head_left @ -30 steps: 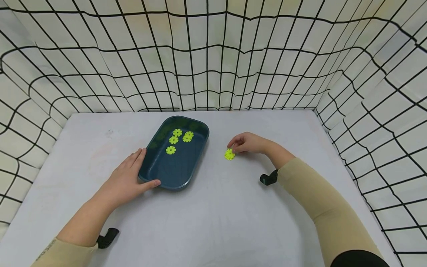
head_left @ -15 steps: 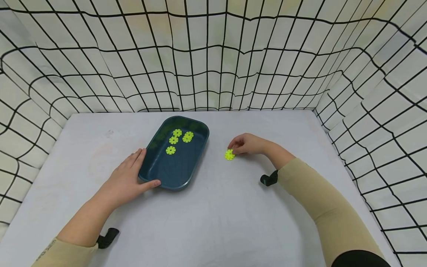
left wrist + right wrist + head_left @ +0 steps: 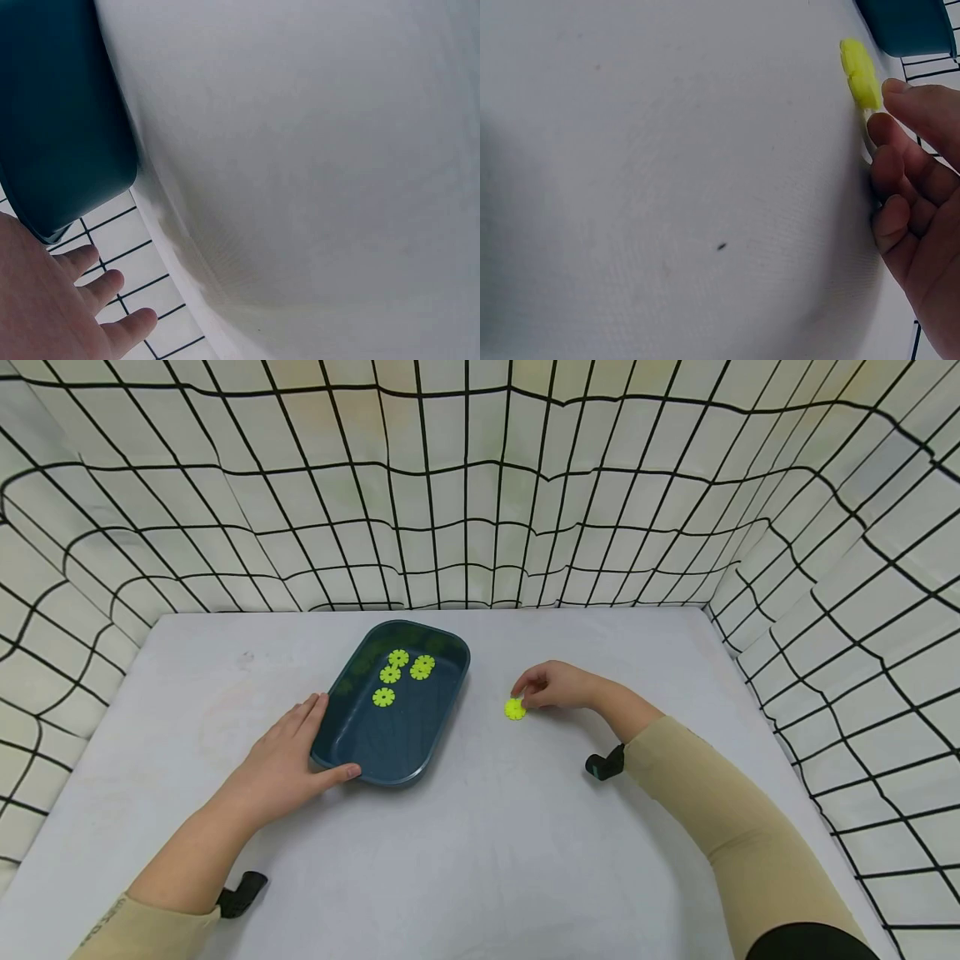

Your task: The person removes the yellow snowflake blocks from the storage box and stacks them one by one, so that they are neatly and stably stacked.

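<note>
My left hand [image 3: 281,768] rests at the near left corner of a dark blue-green tray [image 3: 352,756]. Its fingers lie straight along the outer side and the thumb [image 3: 348,772] reaches over the near rim. Inside the tray lie several bright yellow notched plastic discs [image 3: 384,697], flat on the floor of its far half. To the right of the tray, my right hand [image 3: 558,685] pinches another yellow notched disc [image 3: 514,709] by its edge, close over the table. In the right wrist view this disc [image 3: 861,73] stands tilted beside the thumb and forefinger tips.
A white-covered table [image 3: 480,868] carries everything. White walls with black netting [image 3: 465,493] close off the back and both sides. Black wrist mounts [image 3: 242,895] stick out below the sleeves.
The yellow disc at my right fingertips has shifted and tilted very slightly, and the right hand has sunk a little. The left hand and the tray stay put.
</note>
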Demonstrator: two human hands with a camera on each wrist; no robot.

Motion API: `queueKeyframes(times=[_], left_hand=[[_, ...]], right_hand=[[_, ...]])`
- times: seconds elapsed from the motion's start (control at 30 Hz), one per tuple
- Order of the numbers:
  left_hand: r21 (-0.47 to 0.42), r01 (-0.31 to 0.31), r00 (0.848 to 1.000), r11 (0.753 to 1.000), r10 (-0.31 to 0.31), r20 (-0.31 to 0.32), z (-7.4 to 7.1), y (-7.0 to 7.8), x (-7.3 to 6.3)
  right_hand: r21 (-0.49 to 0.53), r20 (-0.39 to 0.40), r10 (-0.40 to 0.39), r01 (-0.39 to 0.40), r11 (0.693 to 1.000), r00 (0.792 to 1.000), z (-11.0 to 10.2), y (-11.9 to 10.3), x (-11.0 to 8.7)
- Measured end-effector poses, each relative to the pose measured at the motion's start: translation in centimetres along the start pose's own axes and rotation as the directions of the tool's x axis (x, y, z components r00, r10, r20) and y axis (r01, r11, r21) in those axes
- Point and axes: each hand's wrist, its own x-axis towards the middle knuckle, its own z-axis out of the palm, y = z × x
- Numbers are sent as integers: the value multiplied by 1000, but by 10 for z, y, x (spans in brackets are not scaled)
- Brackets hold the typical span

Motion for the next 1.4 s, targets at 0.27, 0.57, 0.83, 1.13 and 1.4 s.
queueKeyframes(times=[0.27,0.57,0.83,1.13,1.4], left_hand=[[-2,0,1000,1000,0,-2,0,0,0],[-2,-6,1000,1000,6,-3,1,-1,1],[-2,-7,1000,1000,7,-8,1,-1,2],[2,-6,1000,1000,6,-4,0,0,1],[-2,-3,1000,1000,3,1,1,-1,1]], right_hand=[[-39,6,-42,42,998,999,1,0,0],[-93,27,-69,71,993,997,2,-4,-2],[-121,34,-67,70,990,997,3,-3,-1],[-124,31,-58,62,990,998,4,-5,-3],[-118,34,-50,54,992,998,4,-6,-4]])
